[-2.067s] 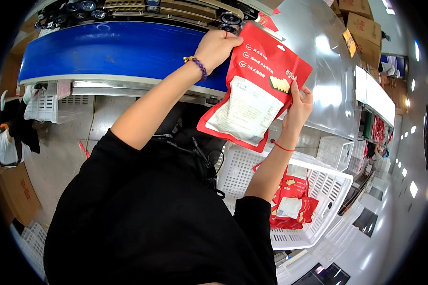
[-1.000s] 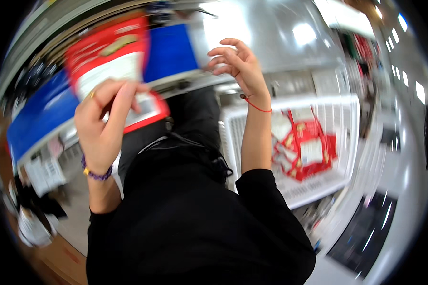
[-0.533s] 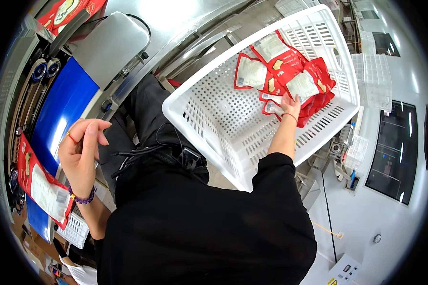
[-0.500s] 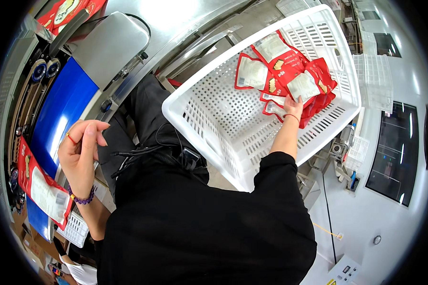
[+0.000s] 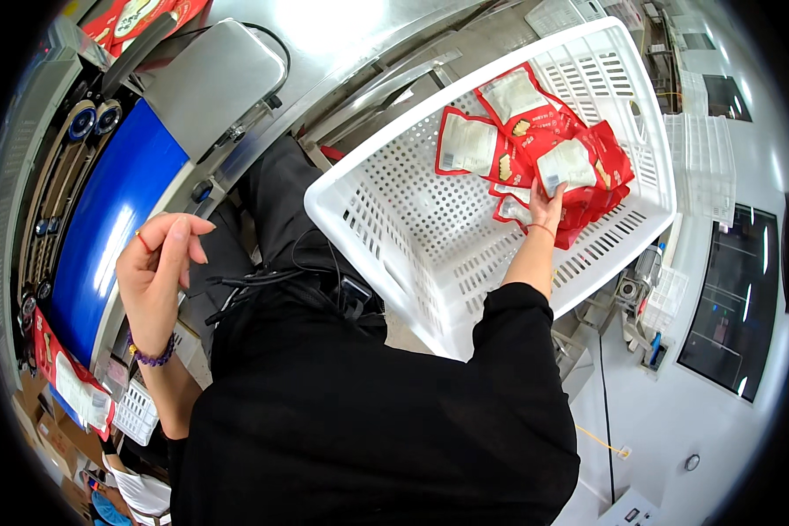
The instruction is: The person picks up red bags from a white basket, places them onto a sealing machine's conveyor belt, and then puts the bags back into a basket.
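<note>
My right hand (image 5: 546, 210) reaches into a white plastic basket (image 5: 409, 302) and grips the lower edge of a red pouch (image 5: 566, 167) with a pale label panel. That pouch lies over other red pouches. One flat red pouch (image 5: 467, 145) is to its left, another (image 5: 513, 95) farther back. My left hand (image 5: 159, 263), with a beaded bracelet at the wrist, hangs in the air right of the blue conveyor belt (image 5: 114, 223). Its fingers are loosely bent and apart, with nothing in them. A red-and-white pouch (image 5: 72, 381) lies at the belt's near end.
A grey metal box (image 5: 215, 83) stands beside the belt, next to a steel table (image 5: 324, 44). More red packs (image 5: 136, 22) lie at the far left. Cardboard boxes (image 5: 57, 447) and another person in white (image 5: 140, 491) are at the lower left. White crates (image 5: 701, 167) stand beyond the basket.
The pouch on the belt has slid nearer, toward the lower left end. My right hand stays at the pouch in the basket; my left hand remains raised. The whole view has shifted slightly.
</note>
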The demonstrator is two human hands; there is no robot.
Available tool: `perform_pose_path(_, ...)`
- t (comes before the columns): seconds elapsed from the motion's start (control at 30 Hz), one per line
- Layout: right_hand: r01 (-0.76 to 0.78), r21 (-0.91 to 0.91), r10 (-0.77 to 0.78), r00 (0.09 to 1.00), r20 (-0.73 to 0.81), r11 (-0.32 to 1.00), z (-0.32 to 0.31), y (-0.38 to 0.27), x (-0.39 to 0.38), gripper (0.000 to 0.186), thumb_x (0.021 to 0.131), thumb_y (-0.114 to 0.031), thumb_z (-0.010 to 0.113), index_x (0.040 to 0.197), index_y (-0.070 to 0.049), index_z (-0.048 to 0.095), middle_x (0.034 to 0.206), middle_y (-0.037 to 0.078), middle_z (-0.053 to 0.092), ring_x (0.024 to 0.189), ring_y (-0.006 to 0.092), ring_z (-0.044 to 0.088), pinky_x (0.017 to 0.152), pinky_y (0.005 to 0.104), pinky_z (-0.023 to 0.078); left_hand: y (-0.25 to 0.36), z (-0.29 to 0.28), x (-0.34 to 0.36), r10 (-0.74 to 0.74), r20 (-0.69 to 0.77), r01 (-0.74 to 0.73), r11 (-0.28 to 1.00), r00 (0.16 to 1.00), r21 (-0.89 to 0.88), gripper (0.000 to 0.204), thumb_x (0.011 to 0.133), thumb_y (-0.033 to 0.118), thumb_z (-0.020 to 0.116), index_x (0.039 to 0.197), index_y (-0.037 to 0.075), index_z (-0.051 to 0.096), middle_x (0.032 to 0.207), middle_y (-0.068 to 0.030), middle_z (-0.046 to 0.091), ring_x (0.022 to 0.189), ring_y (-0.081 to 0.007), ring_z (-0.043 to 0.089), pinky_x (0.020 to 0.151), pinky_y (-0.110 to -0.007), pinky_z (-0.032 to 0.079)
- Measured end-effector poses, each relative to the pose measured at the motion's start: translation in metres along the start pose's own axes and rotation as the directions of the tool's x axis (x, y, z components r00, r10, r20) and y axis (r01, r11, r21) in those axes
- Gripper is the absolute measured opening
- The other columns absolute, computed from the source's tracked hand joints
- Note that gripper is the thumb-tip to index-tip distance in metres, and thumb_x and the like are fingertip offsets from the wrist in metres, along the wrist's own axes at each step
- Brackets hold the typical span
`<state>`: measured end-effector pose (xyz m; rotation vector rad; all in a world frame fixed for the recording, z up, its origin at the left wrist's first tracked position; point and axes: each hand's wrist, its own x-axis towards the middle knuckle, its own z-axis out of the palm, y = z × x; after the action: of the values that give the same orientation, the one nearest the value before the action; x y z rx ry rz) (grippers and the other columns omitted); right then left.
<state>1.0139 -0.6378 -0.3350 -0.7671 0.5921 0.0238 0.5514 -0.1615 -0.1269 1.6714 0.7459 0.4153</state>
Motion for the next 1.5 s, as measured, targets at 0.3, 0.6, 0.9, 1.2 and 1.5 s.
perform_pose_path(0.3,0.102,0.092,-0.134,0.866,0.482,0.991,-0.077,-0.008,-0.067,0.067,0.083,-0.021,0.073,0.135,0.006,0.042,0.134,0.018,0.052,0.120,0.0304,0.052,0.103,0.0423,0.047,0.006,-0.009,-0.001,-0.026,0.151,0.032,0.999,0.988,-0.037,0.019,0.096,0.015,0.057,0.096,0.001,0.070,0.075,0.0010,0.062,0.063,-0.0044,0.053,0.055,-0.019,0.040)
perform_pose_path(0.6,0.167,-0.352,0.163,0.656,0.737,0.921,0.049,0.057,-0.191,0.060,0.088,-0.024,0.070,0.137,0.000,0.044,0.139,0.014,0.049,0.124,0.0282,0.051,0.108,0.0444,0.041,0.015,0.004,0.001,0.457,0.116,-0.449,0.889,0.882,-0.085,0.065,0.078,0.014,0.077,0.135,0.007,0.048,0.127,-0.0093,0.049,0.113,-0.0206,0.052,0.091,-0.033,0.046)
perform_pose_path(0.9,0.494,-0.824,0.898,0.171,0.405,0.278,0.163,0.190,-0.331,0.064,0.069,0.000,0.081,0.126,0.003,0.053,0.110,0.006,0.066,0.099,0.0160,0.062,0.088,0.0325,0.051,0.007,-0.018,-0.012,0.157,-0.222,-0.248,0.843,0.962,-0.478,0.027,0.088,0.008,0.069,0.114,0.001,0.065,0.091,-0.0018,0.071,0.081,-0.0058,0.063,0.073,-0.023,0.053)
perform_pose_path(1.2,0.280,-0.550,0.467,0.311,0.827,0.787,0.235,0.232,-0.396,0.036,0.102,-0.021,0.049,0.133,-0.003,0.044,0.126,0.007,0.056,0.114,0.0169,0.055,0.096,0.0325,0.048,-0.017,-0.046,0.008,0.138,-0.006,-0.109,0.751,0.990,-0.651,0.040,0.101,0.035,0.052,0.112,0.000,0.065,0.096,-0.0013,0.069,0.086,-0.0054,0.061,0.077,-0.023,0.050)
perform_pose_path(1.5,0.615,-0.496,0.384,0.317,0.867,0.613,0.303,0.286,-0.352,0.028,0.094,-0.020,0.065,0.104,0.007,0.067,0.096,0.005,0.068,0.081,0.0070,0.059,0.070,0.0235,0.049,-0.064,-0.043,0.106,-0.085,-0.480,-0.209,0.825,0.873,-0.525,0.032,0.088,0.027,0.072,0.089,-0.004,0.067,0.082,-0.0067,0.071,0.070,-0.0072,0.063,0.063,-0.022,0.050)
